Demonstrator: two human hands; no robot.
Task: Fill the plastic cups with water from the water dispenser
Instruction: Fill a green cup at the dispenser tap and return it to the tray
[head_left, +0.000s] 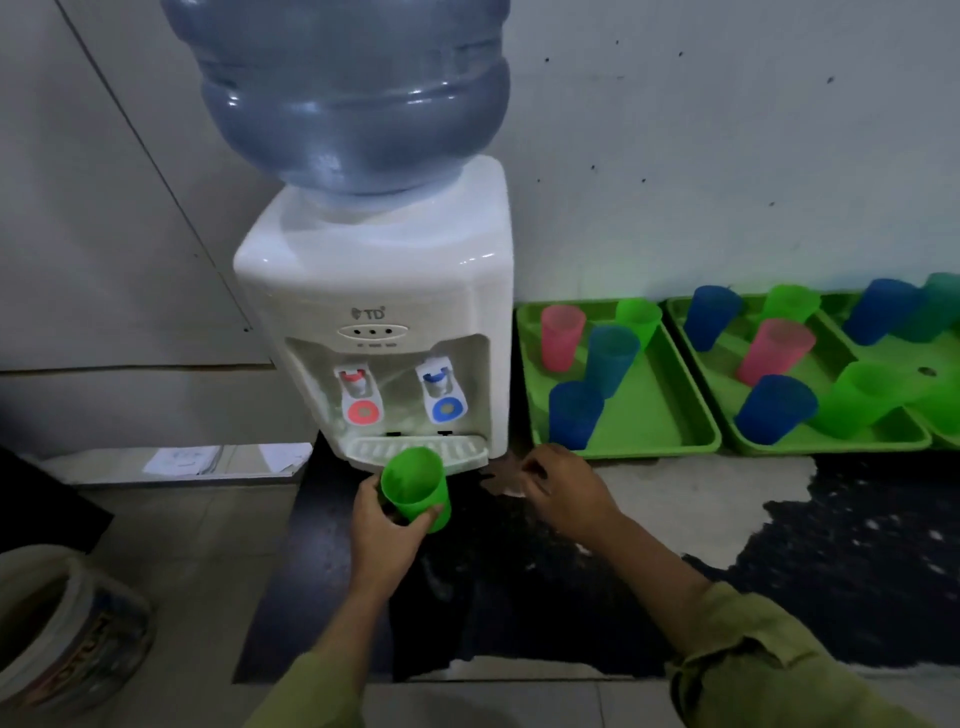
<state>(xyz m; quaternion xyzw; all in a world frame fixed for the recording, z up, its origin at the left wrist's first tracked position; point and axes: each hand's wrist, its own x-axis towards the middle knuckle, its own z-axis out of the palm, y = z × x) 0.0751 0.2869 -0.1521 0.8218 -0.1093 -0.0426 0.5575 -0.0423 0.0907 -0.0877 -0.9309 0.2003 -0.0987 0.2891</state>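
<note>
While the left hand (387, 525) grips the green cup (415, 486) at the near edge of the drip tray (460, 451) and the right hand (563, 486) hovers loose and empty, filling seems about to begin: raise it under a tap (440, 387).

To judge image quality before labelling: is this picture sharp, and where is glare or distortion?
Head view: dim and soft; small glare spots on the water bottle; wide-angle bending tilts the green trays; the green cup in the left hand is fairly clear; the bucket is blurred.
</note>
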